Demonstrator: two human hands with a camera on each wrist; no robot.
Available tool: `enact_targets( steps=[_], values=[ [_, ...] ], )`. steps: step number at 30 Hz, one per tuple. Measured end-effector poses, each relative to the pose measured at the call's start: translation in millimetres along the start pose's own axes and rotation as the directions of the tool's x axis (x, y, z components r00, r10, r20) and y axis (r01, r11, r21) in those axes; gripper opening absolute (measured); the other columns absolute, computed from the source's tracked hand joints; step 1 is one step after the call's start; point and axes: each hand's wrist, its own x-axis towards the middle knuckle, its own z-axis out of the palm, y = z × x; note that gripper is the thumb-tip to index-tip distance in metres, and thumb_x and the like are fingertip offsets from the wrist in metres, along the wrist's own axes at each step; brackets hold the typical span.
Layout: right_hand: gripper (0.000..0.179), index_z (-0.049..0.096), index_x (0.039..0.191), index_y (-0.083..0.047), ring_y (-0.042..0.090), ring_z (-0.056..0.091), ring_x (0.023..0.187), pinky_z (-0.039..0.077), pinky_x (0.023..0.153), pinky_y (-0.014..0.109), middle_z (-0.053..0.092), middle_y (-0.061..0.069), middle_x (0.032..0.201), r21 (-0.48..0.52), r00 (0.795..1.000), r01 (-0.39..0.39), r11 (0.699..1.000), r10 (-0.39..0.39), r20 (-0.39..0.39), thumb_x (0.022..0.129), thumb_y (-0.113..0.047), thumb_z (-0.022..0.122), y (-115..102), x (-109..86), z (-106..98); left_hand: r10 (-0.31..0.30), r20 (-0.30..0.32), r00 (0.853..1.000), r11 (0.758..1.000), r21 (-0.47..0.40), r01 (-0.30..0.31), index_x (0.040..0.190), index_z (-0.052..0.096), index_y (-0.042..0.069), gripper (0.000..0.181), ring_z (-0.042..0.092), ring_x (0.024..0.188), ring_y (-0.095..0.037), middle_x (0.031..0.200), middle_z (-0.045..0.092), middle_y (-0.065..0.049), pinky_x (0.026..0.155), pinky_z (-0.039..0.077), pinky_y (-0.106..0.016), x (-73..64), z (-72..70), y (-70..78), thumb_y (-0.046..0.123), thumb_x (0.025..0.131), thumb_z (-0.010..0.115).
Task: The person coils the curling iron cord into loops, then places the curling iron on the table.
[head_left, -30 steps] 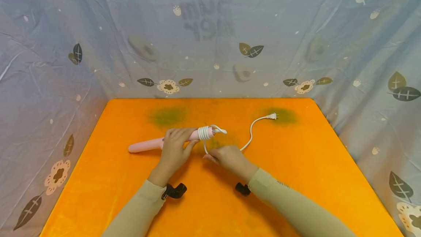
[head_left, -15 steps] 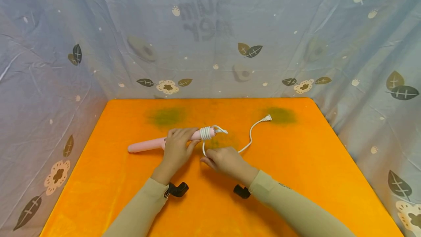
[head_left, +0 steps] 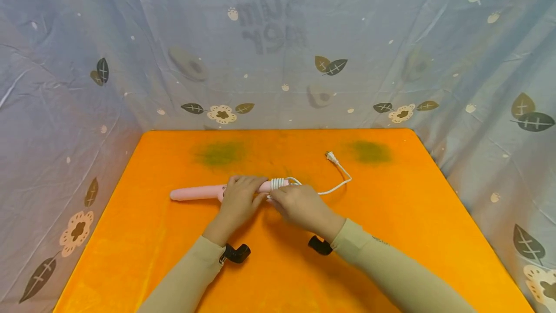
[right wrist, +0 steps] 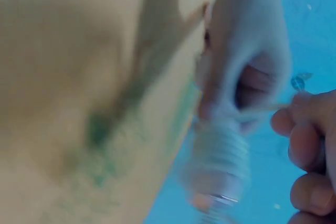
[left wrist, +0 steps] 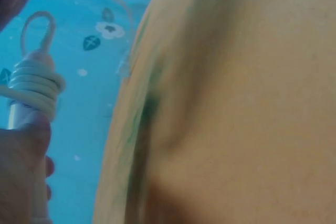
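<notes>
A pink curling iron [head_left: 195, 193] lies across the middle in the head view, its rounded barrel end pointing left. My left hand [head_left: 239, 202] grips its handle. White cord coils [left wrist: 35, 83] wrap round the handle's end, just beyond my left thumb in the left wrist view. My right hand [head_left: 302, 206] pinches the cord close to the coils; the right wrist view shows these fingers [right wrist: 307, 145] with a taut stretch of cord running to the handle. Past my right hand the loose cord [head_left: 336, 188] bends back to a white two-pin plug [head_left: 331, 156]. Motion blurs the coils in the right wrist view.
An orange cloth-covered table [head_left: 173, 264] lies beneath, with dark greenish patches [head_left: 371, 152] near its far edge. A patterned grey-blue curtain [head_left: 278, 62] encloses the back and sides. Black wrist devices [head_left: 236, 253] sit under both cuffs.
My right hand has risen closer to the handle, drawing the cord in against the coils. The plug has swung left and turned round. The handle end has dipped slightly toward me.
</notes>
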Motion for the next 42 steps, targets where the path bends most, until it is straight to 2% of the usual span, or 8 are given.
enact_targets(
  steps=[3,6,13,20,27,31,36,42],
  values=[
    [0.025,0.059,0.070,-0.015,0.011,0.048,0.051,0.040,0.044,0.025,0.050,-0.005,0.059,-0.047,1.000,0.000,0.999,-0.001,-0.025,0.086,-0.027,0.075,4.7,4.2,-5.8,0.016,0.063,0.998,1.000,0.007,-0.017,0.123,0.065,0.013,0.038,0.060,0.107,-0.022,0.115,0.067,-0.001,0.097,0.034,-0.043,-2.7,2.2,0.5,0.036,0.092,0.066],
    [0.034,0.055,0.063,-0.016,0.010,0.044,0.049,0.036,0.042,0.024,0.045,-0.006,0.057,-0.072,0.999,-0.008,0.997,0.005,-0.040,0.081,-0.032,0.078,11.1,8.6,-10.6,0.027,0.093,0.995,1.000,0.008,-0.028,0.123,0.066,0.014,0.040,0.060,0.105,-0.022,0.114,0.068,0.000,0.097,0.035,-0.042,-4.7,2.7,1.2,0.040,0.093,0.064],
    [0.030,0.059,0.069,-0.016,0.008,0.045,0.054,0.040,0.048,0.022,0.050,-0.006,0.062,-0.093,1.000,-0.024,0.995,0.023,-0.011,0.081,-0.035,0.078,27.6,16.4,-21.1,0.050,0.081,0.996,0.999,0.000,-0.050,0.121,0.067,0.015,0.037,0.061,0.104,-0.021,0.113,0.068,0.001,0.095,0.035,-0.042,-6.6,3.5,1.1,0.036,0.090,0.068],
    [0.030,0.062,0.069,-0.016,0.009,0.048,0.056,0.042,0.052,0.022,0.055,-0.007,0.063,-0.079,0.999,-0.053,0.995,0.053,-0.006,0.079,-0.040,0.077,43.7,20.9,-21.7,0.089,0.090,0.992,0.996,0.002,-0.090,0.119,0.068,0.016,0.042,0.061,0.103,-0.019,0.114,0.067,0.002,0.095,0.034,-0.041,-10.7,5.0,0.0,0.045,0.089,0.062],
    [0.021,0.070,0.077,-0.016,0.008,0.055,0.062,0.047,0.056,0.024,0.062,-0.007,0.071,0.036,0.989,-0.146,0.989,0.147,-0.003,0.082,-0.036,0.076,58.0,18.0,-13.2,0.128,0.075,0.989,0.992,-0.002,-0.128,0.116,0.068,0.017,0.041,0.060,0.101,-0.019,0.110,0.068,0.002,0.094,0.035,-0.040,-14.6,2.2,0.0,0.048,0.090,0.064],
    [0.017,0.072,0.082,-0.017,0.009,0.057,0.065,0.048,0.057,0.026,0.062,-0.007,0.074,0.062,0.977,-0.211,0.976,0.211,0.011,0.084,-0.034,0.074,65.2,12.4,-5.7,0.177,0.031,0.984,0.984,-0.007,-0.177,0.115,0.069,0.016,0.040,0.061,0.100,-0.018,0.109,0.068,0.002,0.095,0.036,-0.039,-19.5,1.6,0.3,0.046,0.090,0.066],
    [0.015,0.072,0.082,-0.017,0.012,0.057,0.066,0.047,0.054,0.028,0.063,-0.007,0.073,0.040,0.968,-0.249,0.968,0.247,0.039,0.086,-0.032,0.072,69.2,3.8,7.5,0.221,-0.081,0.972,0.974,-0.027,-0.224,0.115,0.068,0.013,0.039,0.062,0.097,-0.020,0.107,0.069,0.000,0.094,0.038,-0.041,-22.1,-0.6,-0.2,0.042,0.088,0.069],
    [0.010,0.069,0.081,-0.018,0.010,0.055,0.060,0.046,0.053,0.027,0.061,-0.008,0.069,0.104,0.948,-0.302,0.948,0.288,0.133,0.089,-0.025,0.069,57.9,-7.8,26.5,0.187,-0.192,0.964,0.977,-0.065,-0.202,0.116,0.065,0.011,0.039,0.061,0.100,-0.020,0.107,0.067,0.000,0.092,0.038,-0.042,-17.4,-5.5,-3.6,0.042,0.091,0.066]
  ],
)
